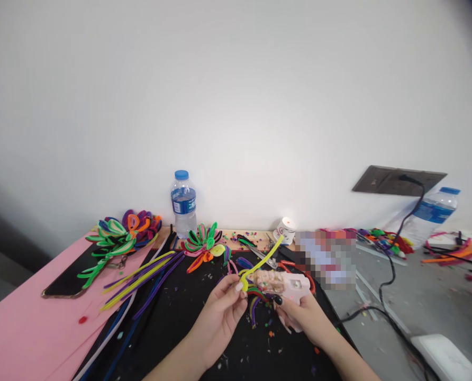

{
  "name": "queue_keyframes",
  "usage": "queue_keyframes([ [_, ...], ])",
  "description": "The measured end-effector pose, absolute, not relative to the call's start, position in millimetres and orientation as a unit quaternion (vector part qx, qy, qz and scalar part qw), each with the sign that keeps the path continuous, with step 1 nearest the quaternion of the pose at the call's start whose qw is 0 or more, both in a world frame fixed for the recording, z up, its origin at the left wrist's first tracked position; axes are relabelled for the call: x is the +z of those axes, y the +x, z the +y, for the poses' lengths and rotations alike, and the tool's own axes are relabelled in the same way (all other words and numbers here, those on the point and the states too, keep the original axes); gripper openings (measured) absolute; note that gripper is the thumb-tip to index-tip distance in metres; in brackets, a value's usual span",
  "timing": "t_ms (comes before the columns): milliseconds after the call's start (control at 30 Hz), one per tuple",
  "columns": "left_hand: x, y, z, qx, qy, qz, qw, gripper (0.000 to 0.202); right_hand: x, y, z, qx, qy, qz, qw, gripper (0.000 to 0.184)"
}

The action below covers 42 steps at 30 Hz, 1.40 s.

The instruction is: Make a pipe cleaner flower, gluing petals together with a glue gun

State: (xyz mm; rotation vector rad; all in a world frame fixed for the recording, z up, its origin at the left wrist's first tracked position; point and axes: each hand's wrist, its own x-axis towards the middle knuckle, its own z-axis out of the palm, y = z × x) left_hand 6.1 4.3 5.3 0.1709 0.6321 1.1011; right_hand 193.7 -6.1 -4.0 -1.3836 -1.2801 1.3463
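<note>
My left hand (pixel 225 309) pinches a yellow pipe cleaner (pixel 264 258) between thumb and fingers. Its lower end is wound into a small coil, while the straight tail slants up to the right. In my right hand (pixel 305 312) is a pale pink glue gun (pixel 297 284), its fingers wrapped around the handle. The gun's speckled front part points left, close to the coil; whether they touch I cannot tell. Bent red, green and purple pipe cleaners (pixel 254 312) lie beneath the gun on the black mat (pixel 180 338). A pipe-cleaner flower (pixel 208 246) lies just beyond my left hand.
Purple and yellow pipe cleaners (pixel 141 280) lie left, near a phone (pixel 67 275) partly covered by finished flowers (pixel 130 230). A water bottle (pixel 184 203) and a paper cup (pixel 285 230) stand by the wall. Scissors (pixel 265 259) lie behind the gun. A black cord (pixel 392 272) crosses the right side.
</note>
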Motion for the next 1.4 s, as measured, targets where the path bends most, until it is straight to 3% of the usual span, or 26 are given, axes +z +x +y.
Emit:
queue_keyframes([
  [1400,7.1,3.5,5.8,0.521,0.081,0.309,0.792,0.015,6.6,193.7,-8.2,0.554,-0.533,-0.519,0.374,0.038],
])
